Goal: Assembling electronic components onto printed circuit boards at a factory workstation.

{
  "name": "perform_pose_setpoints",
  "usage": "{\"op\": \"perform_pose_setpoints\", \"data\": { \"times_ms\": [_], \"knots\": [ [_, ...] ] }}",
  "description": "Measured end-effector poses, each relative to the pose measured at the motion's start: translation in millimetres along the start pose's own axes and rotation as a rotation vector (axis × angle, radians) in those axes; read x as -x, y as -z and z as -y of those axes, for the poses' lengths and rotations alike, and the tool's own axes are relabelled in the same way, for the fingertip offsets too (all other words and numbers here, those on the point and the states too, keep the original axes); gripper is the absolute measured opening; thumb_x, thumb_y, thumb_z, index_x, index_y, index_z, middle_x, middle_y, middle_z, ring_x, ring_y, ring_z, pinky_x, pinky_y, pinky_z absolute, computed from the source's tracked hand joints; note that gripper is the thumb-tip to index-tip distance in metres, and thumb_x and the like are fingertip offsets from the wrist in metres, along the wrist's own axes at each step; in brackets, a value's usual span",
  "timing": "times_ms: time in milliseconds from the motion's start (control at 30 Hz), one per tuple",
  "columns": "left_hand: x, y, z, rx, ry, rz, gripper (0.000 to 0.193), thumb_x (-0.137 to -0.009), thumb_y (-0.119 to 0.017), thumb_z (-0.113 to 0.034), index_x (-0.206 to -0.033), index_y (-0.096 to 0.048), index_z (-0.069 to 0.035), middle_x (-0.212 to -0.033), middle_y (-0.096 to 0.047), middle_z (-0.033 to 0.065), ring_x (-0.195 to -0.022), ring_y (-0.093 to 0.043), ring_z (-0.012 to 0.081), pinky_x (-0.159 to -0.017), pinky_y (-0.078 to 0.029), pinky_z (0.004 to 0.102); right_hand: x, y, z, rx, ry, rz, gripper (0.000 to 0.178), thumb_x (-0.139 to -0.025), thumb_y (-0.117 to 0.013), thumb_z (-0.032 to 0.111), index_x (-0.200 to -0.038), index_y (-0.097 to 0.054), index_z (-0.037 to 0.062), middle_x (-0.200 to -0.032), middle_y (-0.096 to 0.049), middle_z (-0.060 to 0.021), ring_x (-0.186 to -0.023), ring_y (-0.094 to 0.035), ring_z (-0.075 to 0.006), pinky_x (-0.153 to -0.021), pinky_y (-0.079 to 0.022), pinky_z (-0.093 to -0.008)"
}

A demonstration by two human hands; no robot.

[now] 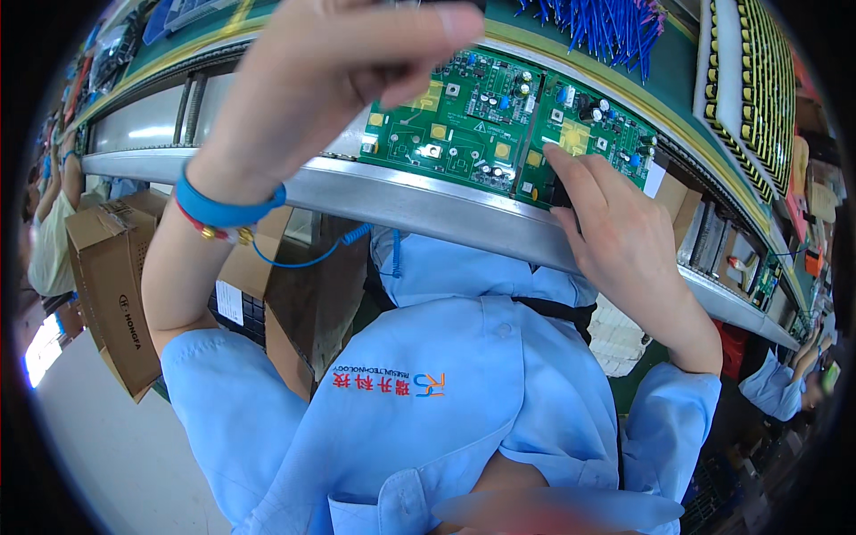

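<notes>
A large green circuit board point(464, 156) is laid beside a narrower green circuit board point(615, 125), both behind a silver metal rail point(428, 201). The narrower board's near edge is partly covered by the right hand point(624, 227); its index finger and thumb are spread, and whether the dark part between them is pinched cannot be told. The larger board's far left is blocked by the raised left hand point(357, 53), fingers curled, its hold unclear. Beyond, thin blue wires point(606, 31) are heaped. Black-and-yellow parts are lined in rows in a white tray point(727, 98). A brown cardboard box point(111, 276) is placed at the left, contents hidden.
</notes>
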State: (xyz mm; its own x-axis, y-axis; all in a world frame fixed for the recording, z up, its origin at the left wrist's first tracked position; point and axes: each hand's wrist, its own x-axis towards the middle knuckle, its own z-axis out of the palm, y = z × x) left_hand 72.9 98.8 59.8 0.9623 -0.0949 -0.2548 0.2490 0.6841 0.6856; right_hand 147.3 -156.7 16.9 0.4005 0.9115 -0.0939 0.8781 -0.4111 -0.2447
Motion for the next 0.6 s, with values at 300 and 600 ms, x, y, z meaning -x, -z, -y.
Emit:
{"op": "perform_pose_setpoints", "data": {
  "times_ms": [300, 600],
  "knots": [
    [12.0, 17.1, 56.2, -1.587, -0.403, 0.072, 0.048, -0.073, -0.07, -0.002, -0.119, -0.056, -0.007, -0.11, -0.053, 0.009, -0.093, -0.058, 0.0246, -0.081, -0.047, 0.0327, 24.2, 5.9, -25.5, -0.794, -0.062, -0.104, 0.041, -0.07, -0.068, -0.004, -0.107, -0.051, 0.003, -0.099, -0.051, -0.0075, -0.091, -0.052, -0.0196, -0.079, -0.042, -0.0275],
    [0.8, 16.5, 65.7, -1.824, -0.343, 0.1, 0.043, -0.072, -0.07, -0.001, -0.112, -0.057, -0.003, -0.106, -0.055, 0.0121, -0.091, -0.06, 0.032, -0.076, -0.05, 0.0393, 47.4, -6.4, -38.7, -1.237, -0.184, -0.158, 0.042, -0.074, -0.069, -0.006, -0.111, -0.052, 0.003, -0.103, -0.053, -0.0046, -0.094, -0.055, -0.0116, -0.084, -0.044, -0.0229]
  ]
}}
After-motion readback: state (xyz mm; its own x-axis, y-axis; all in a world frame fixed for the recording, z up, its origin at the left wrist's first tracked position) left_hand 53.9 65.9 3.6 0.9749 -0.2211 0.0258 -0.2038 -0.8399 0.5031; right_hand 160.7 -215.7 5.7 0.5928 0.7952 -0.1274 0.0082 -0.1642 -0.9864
